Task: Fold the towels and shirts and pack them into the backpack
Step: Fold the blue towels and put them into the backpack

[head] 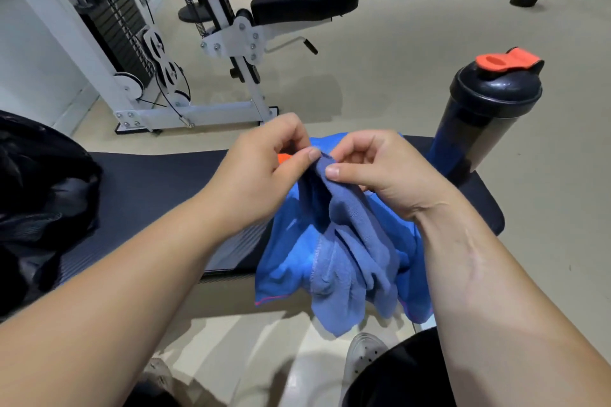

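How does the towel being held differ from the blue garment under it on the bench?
The towel is dull grey-blue and looped; the garment is brighter blue and smooth. The left hand and right hand pinch the towel's top edge up; the garment lies on the bench. The garment's hem has pink stitching, the towel's blue. Both drape over the bench edge.

backpack (39, 208) left on bench (158, 182) | towel (350, 248) middle | bottle (486, 119) right

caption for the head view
The left hand and right hand pinch a towel over a blue shirt on a bench.
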Demonstrator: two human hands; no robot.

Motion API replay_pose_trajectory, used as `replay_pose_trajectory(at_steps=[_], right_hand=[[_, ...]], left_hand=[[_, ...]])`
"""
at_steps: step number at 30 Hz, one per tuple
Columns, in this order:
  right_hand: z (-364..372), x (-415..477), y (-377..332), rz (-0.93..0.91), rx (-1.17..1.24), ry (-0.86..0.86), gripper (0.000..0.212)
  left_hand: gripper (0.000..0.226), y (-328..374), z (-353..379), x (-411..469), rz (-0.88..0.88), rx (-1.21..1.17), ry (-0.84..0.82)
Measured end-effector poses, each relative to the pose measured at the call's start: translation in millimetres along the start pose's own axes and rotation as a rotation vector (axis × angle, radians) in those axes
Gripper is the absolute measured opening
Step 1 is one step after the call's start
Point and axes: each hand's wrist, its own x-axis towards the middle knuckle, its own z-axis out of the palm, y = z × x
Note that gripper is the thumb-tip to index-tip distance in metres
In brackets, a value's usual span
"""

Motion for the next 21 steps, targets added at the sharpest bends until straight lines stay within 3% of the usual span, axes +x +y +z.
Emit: replay_pose_trajectory(at_steps=[3, 11, 21], right_hand=[[3, -1, -3, 0.013, 0.007, -0.065, 0.017], [16, -5, -5, -0.037, -0.081, -0.135, 0.015], [38, 0, 12, -0.039, -0.430, -0.110, 0.011]], left_hand=[[0.018, 12, -17, -6, -0.006, -0.047, 0.048], [0.017, 29, -72, -35, 0.033, 0.229, 0.087], [0.015, -33, -140, -83, -0.366, 0.481, 0.410]])
